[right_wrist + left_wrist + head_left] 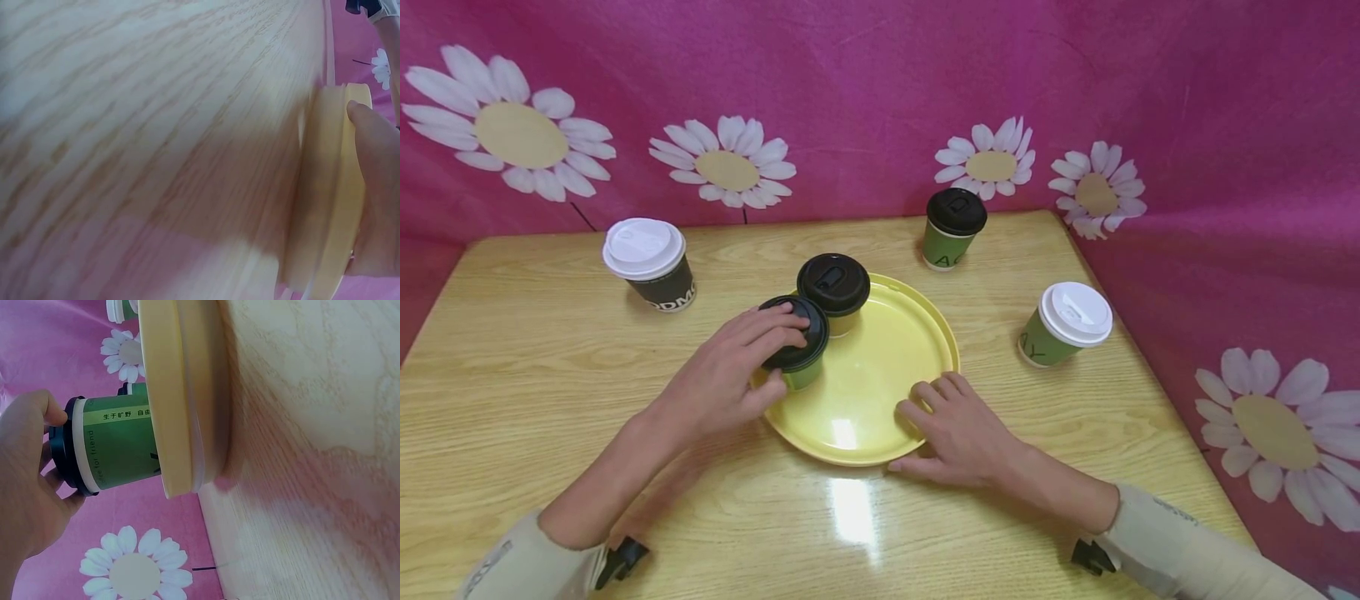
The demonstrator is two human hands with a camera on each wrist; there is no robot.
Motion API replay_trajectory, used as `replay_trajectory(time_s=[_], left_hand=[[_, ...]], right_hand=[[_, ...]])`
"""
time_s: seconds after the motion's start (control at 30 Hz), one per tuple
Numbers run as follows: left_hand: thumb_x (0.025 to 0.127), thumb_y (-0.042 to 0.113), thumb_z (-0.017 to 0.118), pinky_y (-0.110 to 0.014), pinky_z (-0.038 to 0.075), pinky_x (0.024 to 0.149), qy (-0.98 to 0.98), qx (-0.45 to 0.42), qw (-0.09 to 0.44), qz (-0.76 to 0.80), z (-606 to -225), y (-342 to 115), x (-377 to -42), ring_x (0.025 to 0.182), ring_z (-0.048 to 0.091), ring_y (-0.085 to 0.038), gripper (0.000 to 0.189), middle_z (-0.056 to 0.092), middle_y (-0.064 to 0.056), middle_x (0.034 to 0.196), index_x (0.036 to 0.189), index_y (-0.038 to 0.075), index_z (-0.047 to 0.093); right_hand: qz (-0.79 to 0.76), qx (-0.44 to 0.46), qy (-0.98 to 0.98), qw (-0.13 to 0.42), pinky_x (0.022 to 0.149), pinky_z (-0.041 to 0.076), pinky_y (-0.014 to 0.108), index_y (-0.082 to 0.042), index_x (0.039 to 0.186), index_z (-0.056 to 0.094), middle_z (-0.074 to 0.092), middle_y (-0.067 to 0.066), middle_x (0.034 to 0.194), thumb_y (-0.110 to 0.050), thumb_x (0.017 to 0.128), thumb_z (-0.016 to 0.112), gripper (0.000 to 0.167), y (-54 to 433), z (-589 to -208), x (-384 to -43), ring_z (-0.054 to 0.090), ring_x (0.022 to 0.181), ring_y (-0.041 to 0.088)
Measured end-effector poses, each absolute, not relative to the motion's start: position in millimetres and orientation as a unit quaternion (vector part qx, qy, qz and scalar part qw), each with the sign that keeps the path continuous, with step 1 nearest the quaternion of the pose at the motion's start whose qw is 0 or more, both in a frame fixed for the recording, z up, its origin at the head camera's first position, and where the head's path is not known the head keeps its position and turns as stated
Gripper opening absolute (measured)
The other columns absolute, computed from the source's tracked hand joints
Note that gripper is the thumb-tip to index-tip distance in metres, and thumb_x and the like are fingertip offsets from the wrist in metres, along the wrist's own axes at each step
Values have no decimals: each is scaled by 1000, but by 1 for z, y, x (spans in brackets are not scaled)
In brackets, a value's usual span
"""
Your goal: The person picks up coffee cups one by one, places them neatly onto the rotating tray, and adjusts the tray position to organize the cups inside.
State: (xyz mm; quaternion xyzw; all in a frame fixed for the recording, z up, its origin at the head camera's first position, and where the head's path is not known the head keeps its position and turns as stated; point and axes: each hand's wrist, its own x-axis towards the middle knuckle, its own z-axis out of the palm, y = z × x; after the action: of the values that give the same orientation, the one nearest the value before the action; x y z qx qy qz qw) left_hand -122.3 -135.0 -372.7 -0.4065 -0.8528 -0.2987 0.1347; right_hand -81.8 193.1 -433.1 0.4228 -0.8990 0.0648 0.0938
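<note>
My left hand [730, 362] holds a green paper coffee cup [805, 377] by its black lid, fingers over the top and thumb at the side. The left wrist view shows the green cup [119, 440] upright at the left part of a round yellow tray [865, 408], its base hidden behind the tray's wall. Right behind it on the tray stands a second cup with a black lid [833, 283], its lower part mostly hidden. My right hand [958, 433] grips the tray's near right rim, thumb outside the wall [334, 187] and fingers over the inner side.
A dark cup with a white lid [651, 262] stands at the back left of the wooden table [535, 375]. To the back right is a green cup with a black lid [953, 229], and at the right a green cup with a white lid [1063, 325]. Pink flowered cloth [865, 100] borders the table.
</note>
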Motion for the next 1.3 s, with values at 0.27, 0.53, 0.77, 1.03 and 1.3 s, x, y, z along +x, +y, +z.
replay_trajectory(time_s=[0.27, 0.53, 0.77, 1.03, 1.3], left_hand=[[81, 7, 57, -43, 28, 116, -857, -398, 134, -299, -373, -135, -123, 135, 45, -28, 29, 61, -7, 132, 108, 7, 66], [82, 8, 57, -45, 31, 114, -857, -394, 145, -298, -373, -134, -125, 134, 46, -29, 27, 62, -7, 131, 107, 7, 66], [89, 18, 66, -46, 34, 112, -864, -379, 161, -291, -373, -130, -125, 133, 47, -29, 17, 63, -7, 128, 104, 8, 67], [90, 13, 66, -44, 35, 112, -860, -373, 187, -292, -374, -126, -125, 130, 50, -31, 10, 65, -9, 123, 99, 7, 66], [90, 11, 66, -41, 33, 113, -862, -367, 188, -294, -373, -123, -126, 131, 50, -30, 18, 64, -10, 123, 107, 4, 68]], right_hand=[[69, 426, -896, 103, 88, 40, 43, -15, 102, 56, 51, 2, 97, -71, 90, 49, 58, 190, -433, -79, 46, 83, 27], [68, 418, -901, 93, 89, 40, 45, -15, 102, 56, 49, 2, 95, -70, 91, 48, 56, 186, -431, -74, 48, 85, 28], [66, 407, -907, 83, 90, 40, 44, -17, 101, 54, 48, 1, 94, -69, 91, 49, 53, 183, -430, -71, 49, 88, 28], [68, 401, -910, 80, 89, 40, 44, -17, 99, 53, 46, 1, 93, -68, 91, 51, 52, 180, -430, -68, 48, 87, 28], [71, 399, -911, 78, 86, 40, 43, -17, 98, 53, 45, 1, 93, -67, 90, 54, 51, 178, -432, -67, 48, 87, 27]])
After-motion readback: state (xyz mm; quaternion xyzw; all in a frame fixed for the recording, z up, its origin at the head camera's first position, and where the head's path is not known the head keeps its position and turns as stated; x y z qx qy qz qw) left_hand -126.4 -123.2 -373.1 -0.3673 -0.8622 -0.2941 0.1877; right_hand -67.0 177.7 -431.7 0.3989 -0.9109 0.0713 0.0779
